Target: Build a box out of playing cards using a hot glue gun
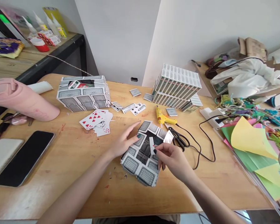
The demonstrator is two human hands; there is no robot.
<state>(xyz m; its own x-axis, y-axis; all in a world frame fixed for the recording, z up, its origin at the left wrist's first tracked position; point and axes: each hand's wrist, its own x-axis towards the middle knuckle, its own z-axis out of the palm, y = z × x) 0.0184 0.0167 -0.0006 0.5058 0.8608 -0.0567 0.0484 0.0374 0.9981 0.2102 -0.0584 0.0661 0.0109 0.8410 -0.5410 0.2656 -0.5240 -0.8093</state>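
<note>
A box built of playing cards (131,164), with grey patterned backs outward and a rectangular opening on top, sits tilted on the table in front of me. My left hand (124,142) grips its left side, thumb on the top face and index finger stretched along the far edge. Between the thumb and fingertips of my right hand (171,158) is a narrow strip of playing card (151,143), held over the opening. A bent card piece (168,137) stands at the box's right rim. Black-handled scissors (180,139) and a yellow glue gun (164,116) lie just beyond.
Behind stand a larger card-covered box (82,99) and stacked card packs (177,82). Loose playing cards (95,119) lie between. At left are a phone (25,158) and a pink tumbler (25,99). A black cord (214,152) and coloured paper (252,146) occupy the right.
</note>
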